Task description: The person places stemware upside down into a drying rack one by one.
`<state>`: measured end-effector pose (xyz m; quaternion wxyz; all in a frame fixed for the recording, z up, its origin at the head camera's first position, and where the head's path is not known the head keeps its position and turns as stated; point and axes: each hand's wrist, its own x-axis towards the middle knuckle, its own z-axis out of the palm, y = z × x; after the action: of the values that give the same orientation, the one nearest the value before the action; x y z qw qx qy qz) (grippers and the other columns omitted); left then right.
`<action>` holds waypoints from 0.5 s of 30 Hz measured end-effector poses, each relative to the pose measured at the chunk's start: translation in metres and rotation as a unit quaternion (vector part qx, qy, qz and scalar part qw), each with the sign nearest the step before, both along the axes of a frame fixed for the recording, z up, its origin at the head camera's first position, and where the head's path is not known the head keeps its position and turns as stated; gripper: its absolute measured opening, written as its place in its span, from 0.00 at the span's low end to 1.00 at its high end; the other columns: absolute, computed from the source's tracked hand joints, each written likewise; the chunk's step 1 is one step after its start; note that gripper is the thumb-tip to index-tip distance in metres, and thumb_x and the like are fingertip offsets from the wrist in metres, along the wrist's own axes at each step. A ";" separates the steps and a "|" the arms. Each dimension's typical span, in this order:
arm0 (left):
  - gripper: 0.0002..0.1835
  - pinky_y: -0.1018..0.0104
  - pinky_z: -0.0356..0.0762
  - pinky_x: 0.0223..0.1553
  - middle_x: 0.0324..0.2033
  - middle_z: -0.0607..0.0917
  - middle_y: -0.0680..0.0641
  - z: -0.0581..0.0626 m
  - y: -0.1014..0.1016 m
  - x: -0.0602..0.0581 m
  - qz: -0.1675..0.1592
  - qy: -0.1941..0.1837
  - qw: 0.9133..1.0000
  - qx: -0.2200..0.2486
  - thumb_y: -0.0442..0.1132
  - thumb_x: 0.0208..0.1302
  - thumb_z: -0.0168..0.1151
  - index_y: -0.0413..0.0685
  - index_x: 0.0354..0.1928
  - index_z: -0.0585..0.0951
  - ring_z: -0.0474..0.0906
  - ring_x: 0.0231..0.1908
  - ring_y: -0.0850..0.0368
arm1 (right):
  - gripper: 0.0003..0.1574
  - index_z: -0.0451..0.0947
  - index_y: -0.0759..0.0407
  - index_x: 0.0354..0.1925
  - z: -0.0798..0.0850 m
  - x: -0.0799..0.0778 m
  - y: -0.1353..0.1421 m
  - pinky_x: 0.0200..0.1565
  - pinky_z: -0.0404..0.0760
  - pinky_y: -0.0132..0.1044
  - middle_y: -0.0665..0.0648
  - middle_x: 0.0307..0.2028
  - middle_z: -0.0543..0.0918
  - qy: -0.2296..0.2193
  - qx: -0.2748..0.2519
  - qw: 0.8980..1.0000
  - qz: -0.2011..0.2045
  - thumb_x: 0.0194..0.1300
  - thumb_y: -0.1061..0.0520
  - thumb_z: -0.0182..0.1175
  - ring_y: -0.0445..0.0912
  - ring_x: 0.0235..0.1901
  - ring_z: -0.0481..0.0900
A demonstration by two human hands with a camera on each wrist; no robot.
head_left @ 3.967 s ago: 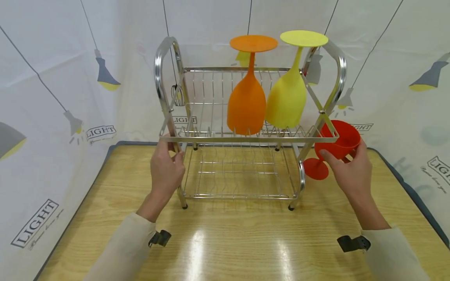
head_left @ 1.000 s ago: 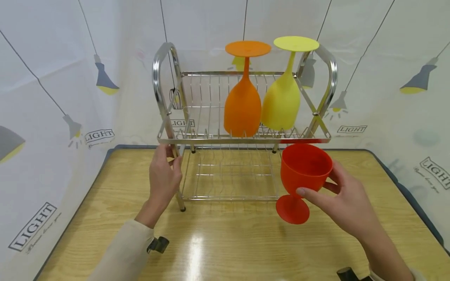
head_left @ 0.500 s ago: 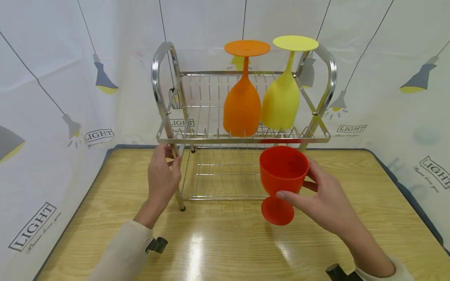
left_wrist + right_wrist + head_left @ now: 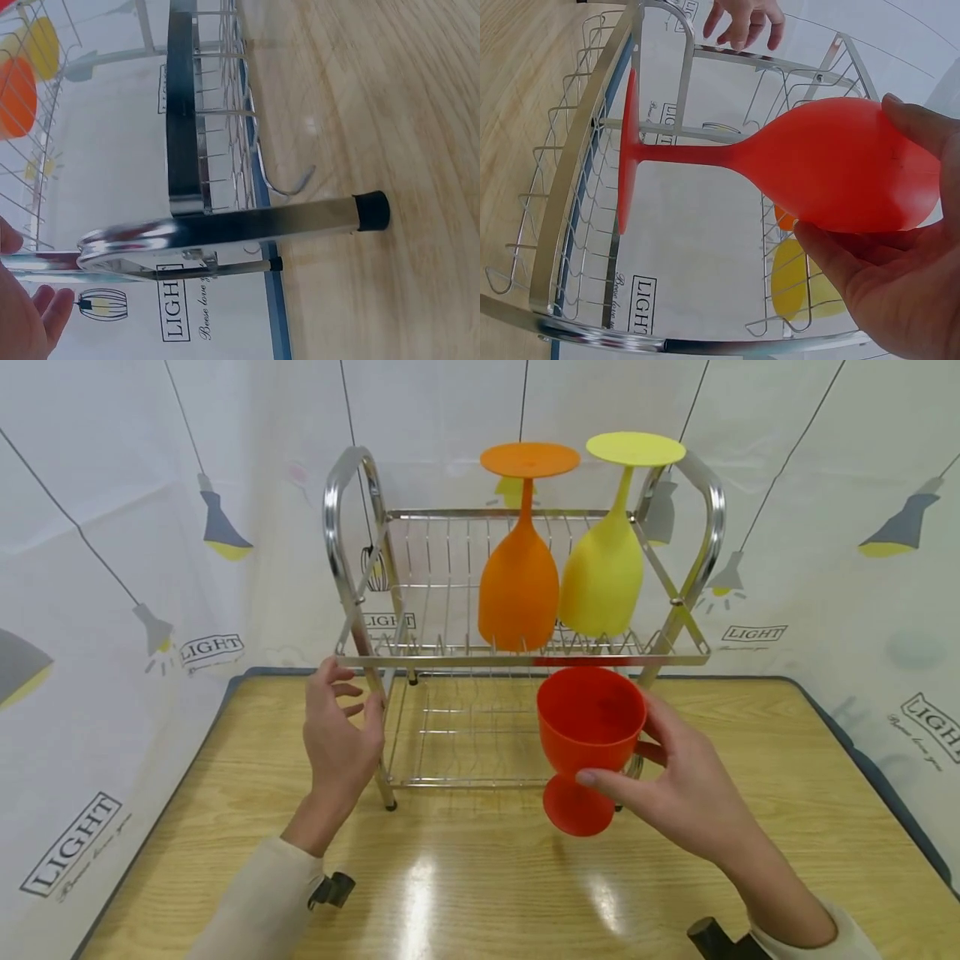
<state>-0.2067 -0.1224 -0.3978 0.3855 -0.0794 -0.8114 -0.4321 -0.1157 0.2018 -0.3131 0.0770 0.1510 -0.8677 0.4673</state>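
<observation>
My right hand (image 4: pixel 686 777) grips a red goblet (image 4: pixel 588 718) by its bowl, thumb on the near side. The goblet is upright, its rim up, in front of the two-tier metal dish rack (image 4: pixel 517 660). In the right wrist view its stem and foot show in full. My left hand (image 4: pixel 341 735) is beside the rack's left post, fingers loosely spread and apart, gripping nothing; whether a fingertip touches the metal I cannot tell. On the upper tier an orange goblet (image 4: pixel 517 585) and a yellow goblet (image 4: pixel 603 568) stand upside down, feet up.
The rack's lower tier (image 4: pixel 487 735) sits just above the wooden table (image 4: pixel 480 877). Tall looped side frames (image 4: pixel 341 518) rise at both ends of the rack. A white printed cloth (image 4: pixel 262 485) hangs behind and at the sides.
The red goblet came from beside the rack's right end to its front, moving left in my right hand. My left hand has loosened from the left post and moved slightly left.
</observation>
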 end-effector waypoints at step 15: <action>0.13 0.64 0.85 0.28 0.42 0.87 0.42 0.021 0.031 0.019 -0.084 -0.005 0.995 -0.057 0.40 0.67 0.60 0.40 0.46 0.85 0.85 0.42 0.49 | 0.47 0.65 0.51 0.66 0.007 0.001 -0.015 0.47 0.83 0.32 0.51 0.56 0.77 0.009 -0.033 0.999 0.038 0.51 0.58 0.75 0.48 0.53 0.75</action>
<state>-0.1882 -0.0917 -0.3770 0.3386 -0.1669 -0.8273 -0.4161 -0.1142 0.1871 -0.3066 0.0722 0.1854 -0.8446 0.4970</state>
